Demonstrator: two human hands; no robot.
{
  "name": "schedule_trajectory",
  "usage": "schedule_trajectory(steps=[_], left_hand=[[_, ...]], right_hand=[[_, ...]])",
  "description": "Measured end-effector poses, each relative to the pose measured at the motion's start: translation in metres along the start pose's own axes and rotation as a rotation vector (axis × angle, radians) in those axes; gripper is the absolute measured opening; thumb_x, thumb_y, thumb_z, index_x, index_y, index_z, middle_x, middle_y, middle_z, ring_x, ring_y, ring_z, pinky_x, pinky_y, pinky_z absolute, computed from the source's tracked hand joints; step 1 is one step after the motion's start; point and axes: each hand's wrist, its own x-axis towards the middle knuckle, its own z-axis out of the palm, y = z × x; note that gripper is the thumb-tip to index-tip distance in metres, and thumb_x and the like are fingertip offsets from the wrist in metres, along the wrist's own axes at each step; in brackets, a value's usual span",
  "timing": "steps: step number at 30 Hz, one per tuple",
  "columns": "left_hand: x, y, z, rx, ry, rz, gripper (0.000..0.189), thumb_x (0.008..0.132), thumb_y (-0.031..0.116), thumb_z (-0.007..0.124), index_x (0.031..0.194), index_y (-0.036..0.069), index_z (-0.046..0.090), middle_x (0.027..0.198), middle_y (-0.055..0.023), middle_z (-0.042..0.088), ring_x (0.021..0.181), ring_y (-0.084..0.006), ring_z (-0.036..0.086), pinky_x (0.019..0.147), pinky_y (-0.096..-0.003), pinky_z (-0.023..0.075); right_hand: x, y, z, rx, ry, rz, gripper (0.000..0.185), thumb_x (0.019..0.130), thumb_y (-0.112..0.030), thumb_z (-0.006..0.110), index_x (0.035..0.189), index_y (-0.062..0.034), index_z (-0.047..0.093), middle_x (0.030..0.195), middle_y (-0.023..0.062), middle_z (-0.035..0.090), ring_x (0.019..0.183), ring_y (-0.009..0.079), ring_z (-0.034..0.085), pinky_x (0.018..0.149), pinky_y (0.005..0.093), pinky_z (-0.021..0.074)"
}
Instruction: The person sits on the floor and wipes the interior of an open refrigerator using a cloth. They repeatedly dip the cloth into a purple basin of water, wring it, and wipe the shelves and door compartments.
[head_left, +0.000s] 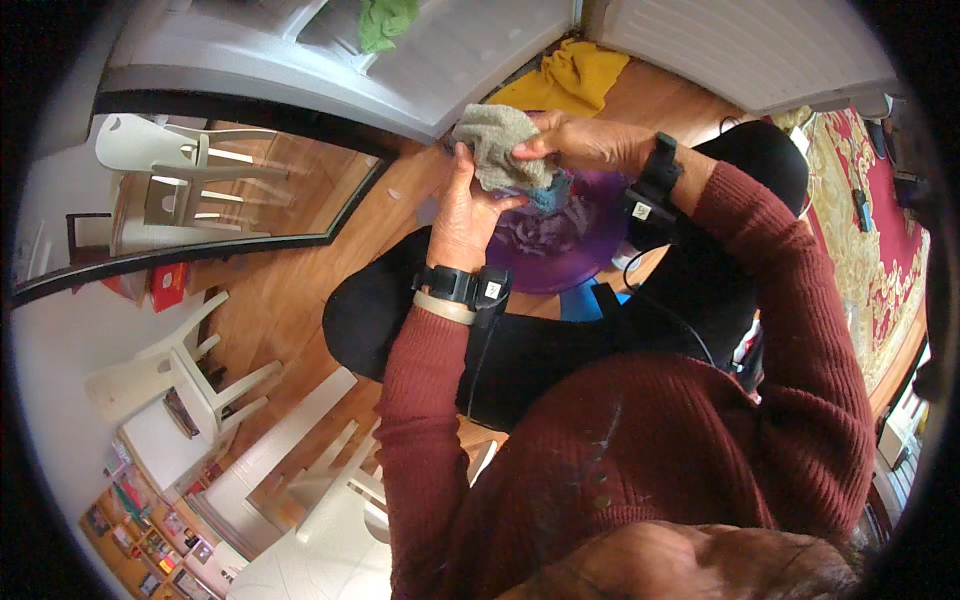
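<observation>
A grey-beige cloth (495, 146) is bunched up between my two hands, above a purple basin (611, 247). My left hand (461, 217) grips it from below, thumb up along its side. From the right, my right hand (574, 142) pinches it with the thumb on top. A blue-teal piece of fabric (553, 191) shows under the cloth; whether it is part of the same item I cannot tell. Greyish-purple crumpled material (544, 232) lies inside the basin, which stands between my knees and is partly hidden by my hands.
A yellow cloth (574, 79) lies on the wooden floor (322, 259) beyond the basin. A black-framed mirror (247, 176) leans at the left. White chairs (187, 390) stand lower left, and a patterned rug (874, 225) lies right. A green cloth (386, 22) hangs at the top.
</observation>
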Motion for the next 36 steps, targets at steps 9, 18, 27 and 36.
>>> schedule_trajectory(steps=[9,18,27,36], left_hand=[[-0.012,-0.023,0.003,-0.149,-0.067,0.127,0.051,0.100,0.032,0.067,0.142,0.006,0.054,0.134,-0.0112,0.064,0.123,-0.0282,0.063,0.093,-0.0471,0.0588],[-0.027,-0.028,-0.006,0.012,0.173,0.080,0.027,0.101,0.008,0.061,0.128,0.009,0.065,0.115,-0.0057,0.071,0.094,-0.0202,0.070,0.069,-0.0368,0.0579],[-0.033,-0.018,-0.004,0.152,0.255,0.137,0.026,0.104,0.014,0.059,0.130,0.009,0.061,0.124,-0.0056,0.066,0.113,-0.0240,0.064,0.085,-0.0492,0.0571],[-0.037,-0.004,0.003,-0.013,0.090,0.196,0.034,0.102,0.015,0.062,0.135,0.006,0.060,0.130,-0.0078,0.063,0.121,-0.0262,0.061,0.100,-0.0539,0.0528]], right_hand=[[-0.023,-0.021,0.018,-0.185,0.089,-0.042,0.044,0.102,-0.035,0.065,0.131,-0.0017,0.067,0.118,0.0044,0.072,0.107,0.0151,0.066,0.099,0.0334,0.0515],[-0.043,-0.072,0.034,-0.364,-0.004,-0.095,0.056,0.105,-0.048,0.056,0.130,0.0011,0.067,0.118,0.0083,0.072,0.108,0.0176,0.065,0.100,0.0327,0.0493],[-0.072,-0.103,0.030,-1.030,0.104,-0.034,0.064,0.103,-0.057,0.056,0.114,0.0048,0.068,0.099,0.0127,0.071,0.094,0.0232,0.064,0.087,0.0381,0.0502],[-0.044,-0.053,-0.012,-1.370,0.388,-0.317,0.036,0.092,-0.011,0.064,0.127,0.0001,0.063,0.100,0.0295,0.070,0.092,0.0481,0.068,0.079,0.0481,0.0553]])
